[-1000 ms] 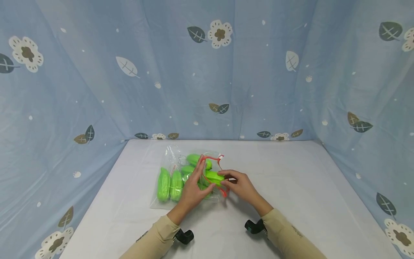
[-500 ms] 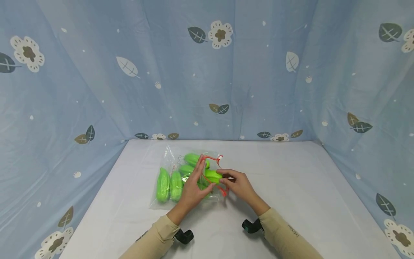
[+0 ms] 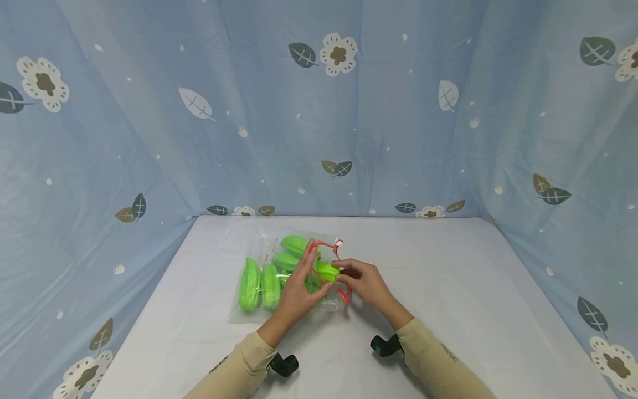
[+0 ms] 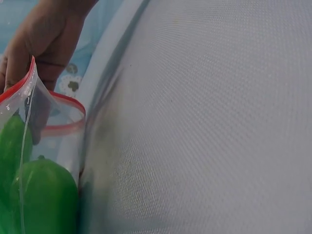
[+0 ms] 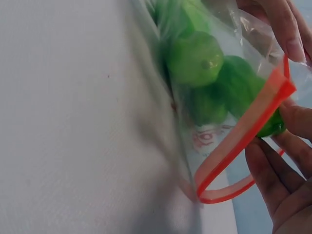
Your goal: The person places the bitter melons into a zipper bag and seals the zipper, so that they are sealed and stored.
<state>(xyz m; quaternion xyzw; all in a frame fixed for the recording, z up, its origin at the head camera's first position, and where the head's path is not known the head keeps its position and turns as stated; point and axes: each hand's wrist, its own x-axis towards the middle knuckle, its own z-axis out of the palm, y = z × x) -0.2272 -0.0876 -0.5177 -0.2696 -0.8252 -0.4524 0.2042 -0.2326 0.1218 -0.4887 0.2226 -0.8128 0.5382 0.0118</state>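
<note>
A clear zip bag (image 3: 239, 316) with a red-edged mouth (image 5: 234, 151) lies on the table, holding several bright green, ridged, cucumber-like vegetables (image 3: 250, 285). At the bag's mouth, my left hand (image 3: 296, 299) has its fingers straight and its thumb spread away, both touching the red rim, which gapes. My right hand (image 3: 366, 282) pinches the end of another green cucumber-like vegetable (image 3: 327, 271), most of which is inside the mouth. The right wrist view shows the right thumb and fingers around that end. Part of the bag is hidden behind my left hand.
A white cloth (image 3: 423, 266) covers the table. Blue patterned curtain (image 3: 319, 111) surrounds the back and both sides. A black wrist-worn device (image 3: 284, 364) sits under each sleeve.
My right hand has moved slightly left, carrying the green vegetable deeper into the bag. The vegetables inside have shifted a little left. My left hand has stayed in place.
</note>
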